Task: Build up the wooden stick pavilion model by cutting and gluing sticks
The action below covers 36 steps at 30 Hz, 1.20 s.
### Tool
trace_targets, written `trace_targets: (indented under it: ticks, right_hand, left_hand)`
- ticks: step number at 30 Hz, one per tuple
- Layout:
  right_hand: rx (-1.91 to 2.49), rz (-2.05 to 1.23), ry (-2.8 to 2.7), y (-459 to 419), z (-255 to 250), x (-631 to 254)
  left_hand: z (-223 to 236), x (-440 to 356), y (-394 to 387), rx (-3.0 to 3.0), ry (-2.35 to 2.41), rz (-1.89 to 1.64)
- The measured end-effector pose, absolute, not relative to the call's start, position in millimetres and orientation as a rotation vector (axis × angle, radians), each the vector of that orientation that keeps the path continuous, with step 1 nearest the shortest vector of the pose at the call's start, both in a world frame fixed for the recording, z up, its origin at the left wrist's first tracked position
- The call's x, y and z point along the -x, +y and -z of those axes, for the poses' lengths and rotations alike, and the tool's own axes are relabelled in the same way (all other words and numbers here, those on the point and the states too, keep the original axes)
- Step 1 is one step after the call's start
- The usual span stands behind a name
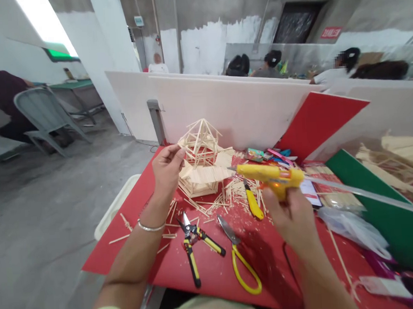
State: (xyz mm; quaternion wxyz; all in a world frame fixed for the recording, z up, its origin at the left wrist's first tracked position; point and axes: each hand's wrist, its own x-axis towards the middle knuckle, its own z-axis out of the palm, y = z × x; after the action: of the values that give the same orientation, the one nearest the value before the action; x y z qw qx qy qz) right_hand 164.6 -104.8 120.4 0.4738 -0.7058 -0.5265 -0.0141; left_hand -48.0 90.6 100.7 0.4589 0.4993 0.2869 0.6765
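My left hand (168, 168) is closed in a pinch on a thin wooden stick at the left edge of a small pavilion-like stick model (203, 143). Whether that stick is loose or part of the model I cannot tell. Below its pointed, open-framed top, the model has a lower part with slatted roof panels (206, 174). A yellow hot glue gun (270, 173) is gripped in my right hand (294, 214). Its nozzle points left toward the model, a little apart from it. A long clear glue stick (366, 192) sticks out of its back end.
Pruning shears (194, 244), yellow-handled scissors (239, 255) and a yellow utility knife (253, 200) lie on the red tabletop (213, 273). Stick offcuts (213, 205) surround the model. At right are a plastic bag (354, 229) and a green board (378, 214). White partitions (202, 92) stand behind; people sit beyond.
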Motion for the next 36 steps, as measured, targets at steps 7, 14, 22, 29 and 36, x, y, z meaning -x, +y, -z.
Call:
trace_targets:
  ticks: [7,14,22,29,36]
  right_hand:
    - [1.644,0.494,-1.703,-3.0,-158.8,-155.4]
    - [1.715,0.564,-1.832,21.1,-151.1,-155.3]
    - [1.729,0.564,-1.888,23.2,-157.8,-151.7]
    - [1.724,0.513,-1.917,19.6,-162.3,-151.7]
    - [1.71,0.498,-1.938,17.5,-163.0,-152.6]
  left_hand:
    - [-109.2,48.9,116.9,-1.387,0.817,-1.696]
    - [-114.6,42.4,130.0,-1.537,0.896,-1.649]
    - [-110.7,40.8,134.1,-1.616,0.938,-1.64]
    - [-114.2,38.0,131.4,-1.614,0.914,-1.615]
    - [-112.6,36.7,131.7,-1.589,0.901,-1.617]
